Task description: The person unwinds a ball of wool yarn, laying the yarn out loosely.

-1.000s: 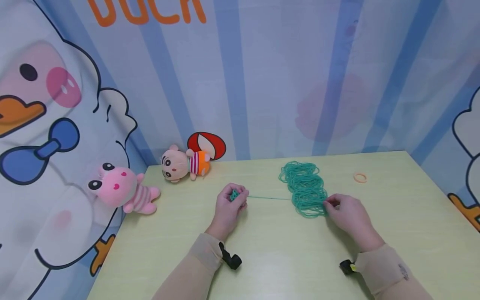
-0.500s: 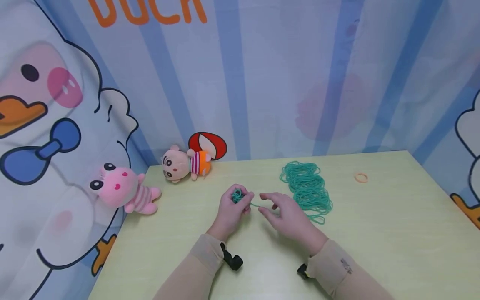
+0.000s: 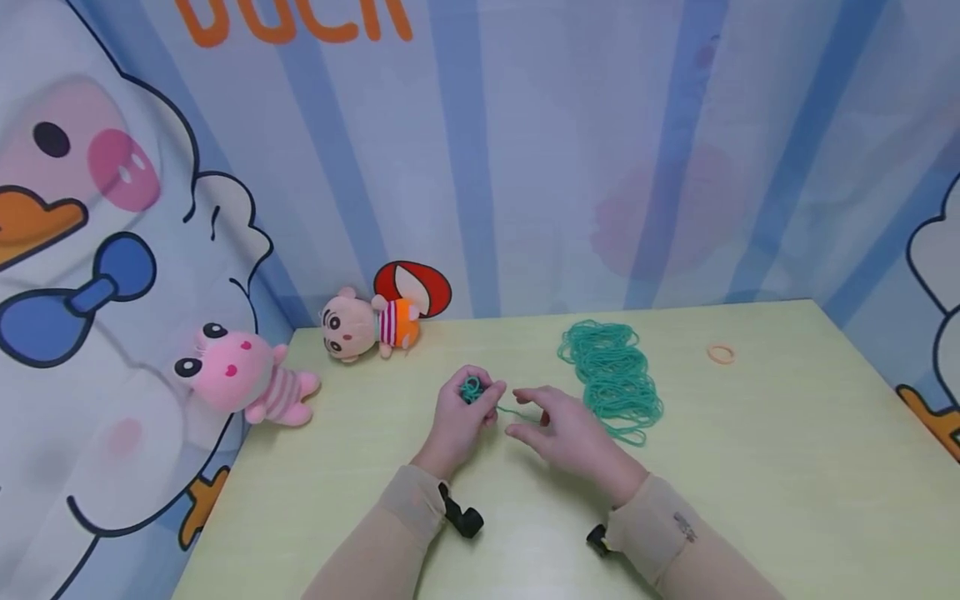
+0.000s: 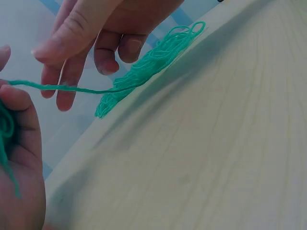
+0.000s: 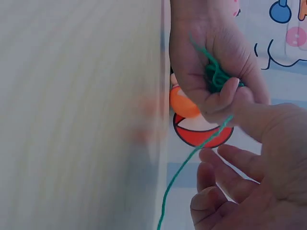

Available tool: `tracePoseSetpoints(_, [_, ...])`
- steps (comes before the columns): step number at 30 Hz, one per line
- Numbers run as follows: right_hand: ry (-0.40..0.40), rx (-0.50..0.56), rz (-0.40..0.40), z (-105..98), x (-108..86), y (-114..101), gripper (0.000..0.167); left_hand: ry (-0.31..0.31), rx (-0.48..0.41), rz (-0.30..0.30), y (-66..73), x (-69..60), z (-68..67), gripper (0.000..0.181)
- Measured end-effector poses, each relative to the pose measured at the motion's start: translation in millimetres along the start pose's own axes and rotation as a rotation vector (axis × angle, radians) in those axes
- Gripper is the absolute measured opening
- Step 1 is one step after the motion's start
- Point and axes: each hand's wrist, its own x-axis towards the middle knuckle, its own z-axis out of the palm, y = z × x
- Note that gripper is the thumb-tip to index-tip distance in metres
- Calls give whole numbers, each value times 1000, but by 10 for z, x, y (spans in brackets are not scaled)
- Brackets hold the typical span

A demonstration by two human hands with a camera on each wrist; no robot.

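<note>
My left hand point(image 3: 454, 421) grips a small wad of green yarn point(image 3: 470, 389), its fingers curled round it. From that wad a single strand point(image 4: 72, 88) runs toward the larger pile of green yarn point(image 3: 611, 375) lying in zigzag loops on the table. Just right of the left hand is my right hand point(image 3: 577, 442), thumb and fingers spread apart. In the right wrist view the strand point(image 5: 180, 170) passes beside the right hand's fingers, which do not pinch it. A short loose tail of yarn point(image 5: 196, 45) lies across the left palm.
On the pale wooden table point(image 3: 525, 533), a pink plush toy point(image 3: 247, 379) lies at the left edge. A plush in an orange and striped outfit point(image 3: 371, 325) lies at the back. An orange ring point(image 3: 721, 354) sits right of the pile. A printed curtain point(image 3: 540, 167) hangs behind.
My right hand has left the pile's right side and moved left, close to the left hand, its fingers now apart. The strand has slackened, and a loop trails from the pile's near end.
</note>
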Motion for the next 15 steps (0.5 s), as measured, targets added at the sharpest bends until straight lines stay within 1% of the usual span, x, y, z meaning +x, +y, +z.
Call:
tracePoseSetpoints(2, [-25, 1, 7, 39, 23, 0, 54, -4, -6, 0, 7, 8, -13, 17])
tracePoseSetpoints(4, [-31, -1, 5, 78, 51, -5, 46, -9, -14, 1, 15, 12, -20, 17])
tracePoseSetpoints(6, [-17, 0, -4, 108, 72, 0, 32, -6, -18, 2, 26, 7, -18, 17])
tracePoseSetpoints(8, [14, 8, -5, 106, 72, 9, 22, 0, -23, 2, 36, 5, -11, 17])
tracePoseSetpoints(9, [34, 10, -7, 91, 62, 16, 20, 1, -27, 3, 42, 6, -6, 17])
tracePoseSetpoints(12, [86, 34, 15, 1, 6, 52, 20, 10, -55, 1, 39, 0, -5, 16])
tracePoseSetpoints(15, [144, 51, 32, -146, -73, 107, 23, -4, -112, 18, 31, 8, -7, 15])
